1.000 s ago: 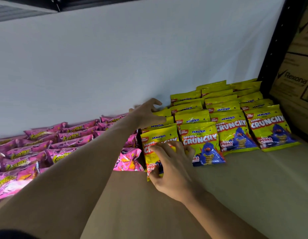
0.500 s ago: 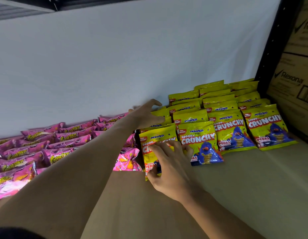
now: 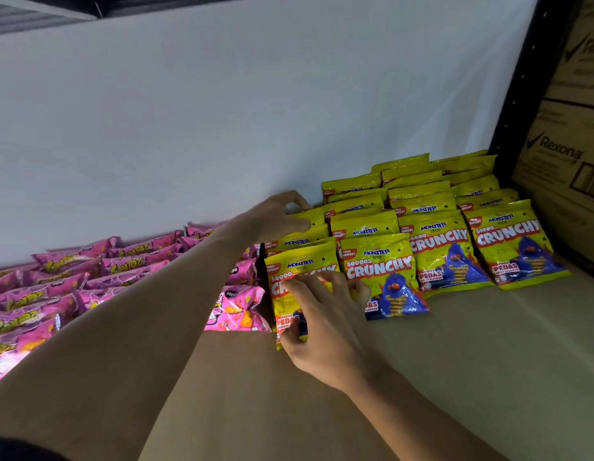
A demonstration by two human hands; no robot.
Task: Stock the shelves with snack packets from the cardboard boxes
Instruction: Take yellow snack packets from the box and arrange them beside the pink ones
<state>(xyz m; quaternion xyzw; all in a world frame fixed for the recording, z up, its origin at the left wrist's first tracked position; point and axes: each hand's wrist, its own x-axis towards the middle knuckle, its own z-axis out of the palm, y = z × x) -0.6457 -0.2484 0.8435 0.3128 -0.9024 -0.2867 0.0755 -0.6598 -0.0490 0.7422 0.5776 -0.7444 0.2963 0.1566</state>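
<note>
Yellow packets [image 3: 518, 247] glossy plastic film; pink packets [image 3: 56, 294] shiny, crinkled; shelf board [image 3: 488, 361] matt, smooth; box [image 3: 561, 154] cardboard.

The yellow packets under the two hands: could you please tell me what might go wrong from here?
1. The left hand grips the back packets of that row; if released carelessly, they may slump forward onto the front yellow packet.
2. The right hand grips that front packet right beside the pink packets; a sideways nudge could mix the rows.
3. Its fingertips reach the neighbouring packet and might drag it out of line.
</note>
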